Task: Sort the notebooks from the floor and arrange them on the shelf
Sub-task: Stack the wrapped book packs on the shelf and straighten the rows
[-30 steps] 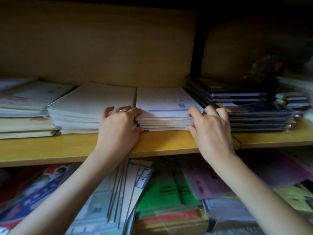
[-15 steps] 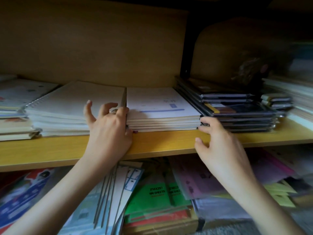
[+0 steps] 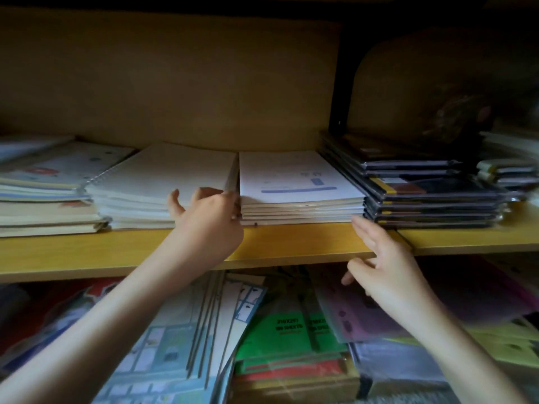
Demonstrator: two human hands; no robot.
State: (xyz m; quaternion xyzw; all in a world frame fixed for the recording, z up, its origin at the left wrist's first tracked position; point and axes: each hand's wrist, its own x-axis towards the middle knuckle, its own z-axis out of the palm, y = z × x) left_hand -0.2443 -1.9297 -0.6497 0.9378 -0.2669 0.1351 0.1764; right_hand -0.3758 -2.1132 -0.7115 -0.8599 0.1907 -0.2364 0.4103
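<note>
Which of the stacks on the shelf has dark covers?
The dark stack, right of the white stack with the blue bar. The other stacks left of it all have pale covers.

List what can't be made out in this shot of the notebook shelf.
- Head view: object in the dark right compartment; shadow hides what it is.
- Print on the white notebook stack; too blurred to read.
- Far-left stack; cut off by the frame edge.
- Left hand fingertips; hidden between two stacks.
- Right hand; motion-blurred.
</note>
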